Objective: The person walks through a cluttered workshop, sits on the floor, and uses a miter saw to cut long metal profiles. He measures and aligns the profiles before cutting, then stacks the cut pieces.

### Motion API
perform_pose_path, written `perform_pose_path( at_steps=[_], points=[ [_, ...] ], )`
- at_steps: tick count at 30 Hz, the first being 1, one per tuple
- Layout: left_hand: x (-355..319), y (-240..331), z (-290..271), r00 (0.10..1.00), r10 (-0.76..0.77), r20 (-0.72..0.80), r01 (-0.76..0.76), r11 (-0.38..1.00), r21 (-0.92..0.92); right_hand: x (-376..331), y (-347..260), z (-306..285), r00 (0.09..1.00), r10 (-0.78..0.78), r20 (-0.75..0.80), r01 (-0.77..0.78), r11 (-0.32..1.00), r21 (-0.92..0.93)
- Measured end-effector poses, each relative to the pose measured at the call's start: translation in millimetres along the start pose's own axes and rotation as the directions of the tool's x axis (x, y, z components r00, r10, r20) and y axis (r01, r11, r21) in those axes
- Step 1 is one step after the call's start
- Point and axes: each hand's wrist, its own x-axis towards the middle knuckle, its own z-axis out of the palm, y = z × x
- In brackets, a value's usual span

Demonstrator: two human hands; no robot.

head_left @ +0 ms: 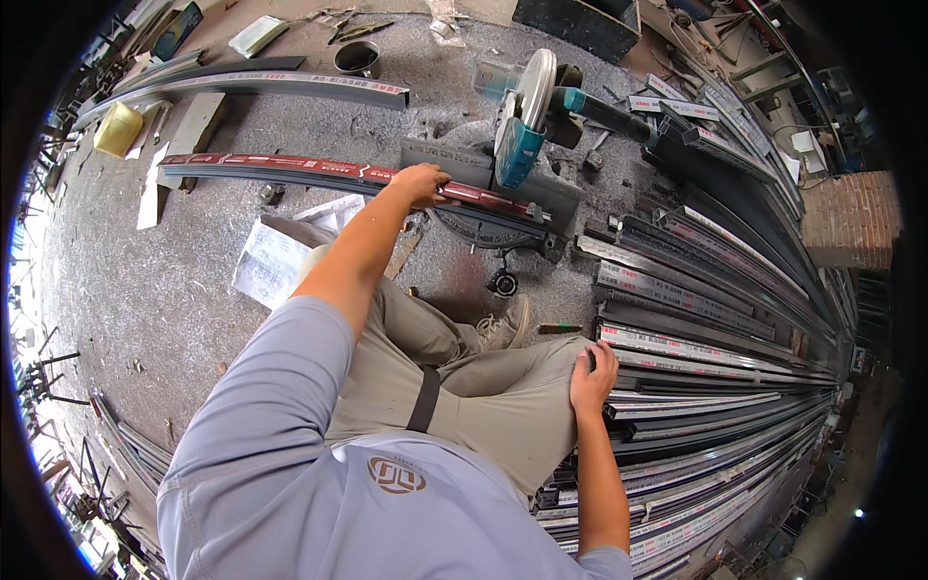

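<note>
My left hand [421,187] is closed over a long metal profile [290,170] with a red film strip, pressing it at the bed of a cut-off saw. The saw's round blade guard [534,87] and teal lower cover [520,155] stand just right of this hand, above the profile. The profile's right end lies past the blade, on the saw base [493,230]. On my bent knee rests my right hand [593,379], fingers curled; a small dark thing shows between thumb and fingers, too small to name.
Stacked dark profiles [696,290] fill the right side, close to my right hand. Paper sheets [271,256] lie left of my leg. A metal mug [359,60], a yellow container [118,130] and another long profile [280,87] are farther off. A black box [580,27] stands behind the saw.
</note>
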Motion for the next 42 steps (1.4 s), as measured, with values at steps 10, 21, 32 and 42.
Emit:
perform_pose_path(
  at_steps=[10, 21, 32, 42],
  points=[
    [34, -28, 16, 0.997, 0.073, 0.036, -0.074, 0.996, 0.044, 2, 2, 1, 1.000, 0.011, 0.015, -0.011, 1.000, 0.009],
    [-25, 3, 5, 0.982, -0.002, -0.188, 0.024, 0.993, 0.114, 10, -2, 3, 0.996, 0.056, 0.076, -0.055, 0.998, -0.006],
    [-75, -76, 9, 0.939, -0.262, -0.224, 0.344, 0.749, 0.567, 9, -3, 0, 0.996, 0.029, 0.084, -0.024, 0.998, -0.059],
    [-41, -118, -35, 0.923, -0.299, 0.243, 0.198, 0.909, 0.367, 8, -3, 2, 0.993, 0.068, 0.093, -0.062, 0.996, -0.064]
  ],
)
